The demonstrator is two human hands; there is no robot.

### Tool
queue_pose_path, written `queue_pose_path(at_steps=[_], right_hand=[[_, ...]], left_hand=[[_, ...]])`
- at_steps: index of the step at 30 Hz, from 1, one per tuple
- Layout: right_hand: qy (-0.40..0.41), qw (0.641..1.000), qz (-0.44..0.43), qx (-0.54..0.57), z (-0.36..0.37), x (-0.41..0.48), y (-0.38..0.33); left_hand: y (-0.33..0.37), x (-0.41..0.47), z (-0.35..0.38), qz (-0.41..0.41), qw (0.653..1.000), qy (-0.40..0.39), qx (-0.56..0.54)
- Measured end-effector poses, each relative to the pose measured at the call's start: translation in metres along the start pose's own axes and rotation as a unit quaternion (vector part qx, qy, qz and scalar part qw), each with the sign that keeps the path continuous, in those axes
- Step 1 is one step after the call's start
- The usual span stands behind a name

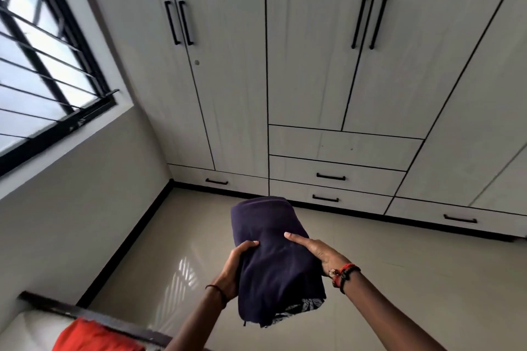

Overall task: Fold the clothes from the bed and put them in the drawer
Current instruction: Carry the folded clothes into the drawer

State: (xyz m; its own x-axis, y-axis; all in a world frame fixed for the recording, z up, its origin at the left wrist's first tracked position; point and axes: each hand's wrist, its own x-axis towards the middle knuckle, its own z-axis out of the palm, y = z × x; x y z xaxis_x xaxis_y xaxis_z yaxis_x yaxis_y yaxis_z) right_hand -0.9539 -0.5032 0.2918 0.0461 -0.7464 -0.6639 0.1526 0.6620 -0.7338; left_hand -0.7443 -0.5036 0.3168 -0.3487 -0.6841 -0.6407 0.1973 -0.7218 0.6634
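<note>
Folded clothes (pixel 273 262) — left hand (pixel 232 268), right hand (pixel 320 253) fingers (pixel 296 239) pinching.

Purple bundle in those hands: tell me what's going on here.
A person faces a white panelled wardrobe, holding a folded dark purple cloth bundle out in front with both hands. The left hand grips its left side, thumb on top; the right hand holds its right side. The low black-handled drawers are all closed, so the bundle is not yet put away. An orange-red garment lies on the white bed at lower left.
</note>
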Motion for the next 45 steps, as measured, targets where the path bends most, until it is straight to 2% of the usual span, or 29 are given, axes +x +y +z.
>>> queue_pose_path(at_steps=[12,17,21,27,34,39,42,45], right_hand=[[0.031,0.998,-0.005,0.052,-0.07,0.075,-0.045],[0.049,0.997,0.018,0.057,-0.096,0.129,-0.081],[0.055,0.996,0.04,0.057,-0.109,0.174,-0.113],[0.056,0.993,0.028,0.097,-0.13,0.224,-0.148],[0.079,0.984,0.038,0.156,-0.17,0.29,-0.156],[0.115,0.971,0.079,0.192,-0.22,0.359,-0.142],[0.146,0.973,0.092,0.152,-0.247,0.406,-0.136],[0.223,0.97,0.093,0.015,-0.278,0.463,-0.126]], left_hand=[[0.058,0.121,0.045,-0.043,0.997,-0.048,0.037],[0.098,0.194,0.056,-0.067,0.994,-0.043,0.078],[0.129,0.244,0.066,-0.055,0.994,-0.04,0.083],[0.164,0.316,0.077,-0.064,0.992,-0.035,0.103],[0.178,0.391,0.095,-0.085,0.991,-0.022,0.105],[0.172,0.454,0.095,-0.085,0.992,-0.02,0.088],[0.163,0.493,0.09,-0.077,0.995,0.014,0.059],[0.155,0.533,0.087,-0.069,0.996,0.036,0.032]])
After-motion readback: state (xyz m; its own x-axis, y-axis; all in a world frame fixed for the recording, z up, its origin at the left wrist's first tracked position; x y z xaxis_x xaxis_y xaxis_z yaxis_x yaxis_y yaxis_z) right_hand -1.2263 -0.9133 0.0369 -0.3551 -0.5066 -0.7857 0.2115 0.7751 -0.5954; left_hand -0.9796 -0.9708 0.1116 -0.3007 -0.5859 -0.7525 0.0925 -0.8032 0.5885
